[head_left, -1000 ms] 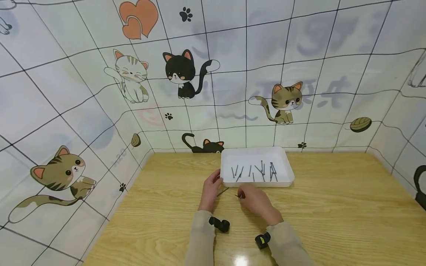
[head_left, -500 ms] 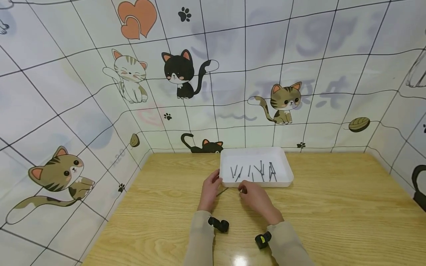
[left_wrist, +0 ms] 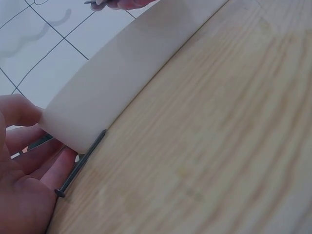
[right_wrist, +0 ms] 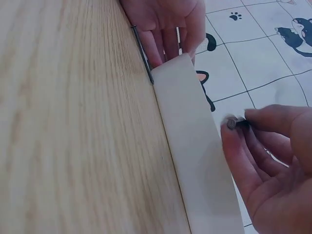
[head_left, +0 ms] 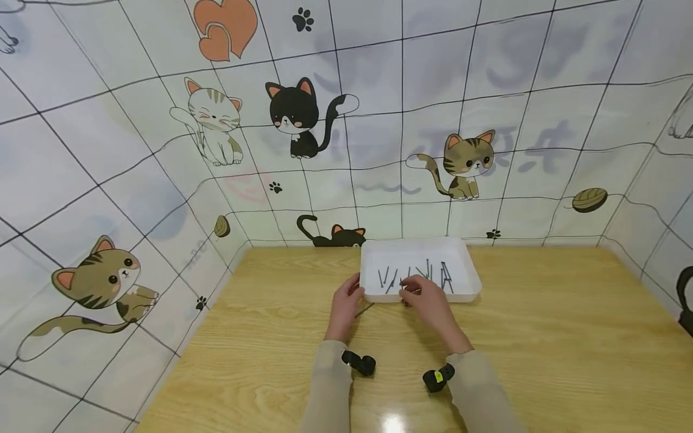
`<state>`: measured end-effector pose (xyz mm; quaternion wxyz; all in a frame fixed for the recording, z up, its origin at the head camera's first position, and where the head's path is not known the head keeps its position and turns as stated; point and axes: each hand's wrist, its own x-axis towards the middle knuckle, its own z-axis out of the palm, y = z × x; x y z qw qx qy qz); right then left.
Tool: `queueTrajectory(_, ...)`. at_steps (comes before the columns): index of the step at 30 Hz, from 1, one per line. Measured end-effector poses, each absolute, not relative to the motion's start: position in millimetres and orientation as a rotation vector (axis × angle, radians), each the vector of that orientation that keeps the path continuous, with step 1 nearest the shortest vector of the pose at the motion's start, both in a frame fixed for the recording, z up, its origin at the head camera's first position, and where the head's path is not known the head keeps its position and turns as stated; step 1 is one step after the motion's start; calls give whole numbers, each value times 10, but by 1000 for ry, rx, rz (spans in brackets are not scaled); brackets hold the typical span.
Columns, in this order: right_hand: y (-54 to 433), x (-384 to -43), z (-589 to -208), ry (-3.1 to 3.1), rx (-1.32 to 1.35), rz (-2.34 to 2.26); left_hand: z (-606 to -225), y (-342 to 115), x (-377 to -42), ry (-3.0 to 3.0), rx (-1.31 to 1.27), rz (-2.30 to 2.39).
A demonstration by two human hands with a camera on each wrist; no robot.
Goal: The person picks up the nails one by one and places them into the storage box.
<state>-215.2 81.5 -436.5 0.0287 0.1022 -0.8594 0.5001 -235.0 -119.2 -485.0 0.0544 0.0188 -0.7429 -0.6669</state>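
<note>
A white plastic tray (head_left: 461, 297) stands on the wooden table, with several dark nails (head_left: 446, 278) scattered on its floor. At the tray's front left corner my left hand (head_left: 344, 308) grips the edge, thumb near the rim and fingers around the side. One loose nail (left_wrist: 82, 163) lies on the table against the tray's foot, its head by that hand's fingers. Over the tray's front wall, my right hand (head_left: 433, 305) pinches a nail (right_wrist: 239, 123) between thumb and fingertips; its flat head faces the right wrist camera.
The wooden table (head_left: 541, 337) runs up to a wall (head_left: 379, 144) printed with cats and grid lines. A black curved object (head_left: 685, 294) shows at the far right edge. Each wrist wears a small black camera (head_left: 437, 379).
My right hand has moved up and to the right, from the table in front of the tray to over its front wall, carrying the nail. The left hand stays at the corner.
</note>
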Motion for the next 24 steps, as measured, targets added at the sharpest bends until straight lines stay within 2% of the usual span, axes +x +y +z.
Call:
queueTrajectory(8,837,-2448,-4313,-2507,266,1821,-4829,-1199,-2371,-2228,64,-2023)
queueTrajectory(17,824,-2771,-4364,-2494,193,1794,-4850,-1183,-2375,-2245,76,-2038)
queueTrajectory(24,805,-2899,-4394,-2537,120,1771,-4850,-1168,-2365,-2238,62,-2059)
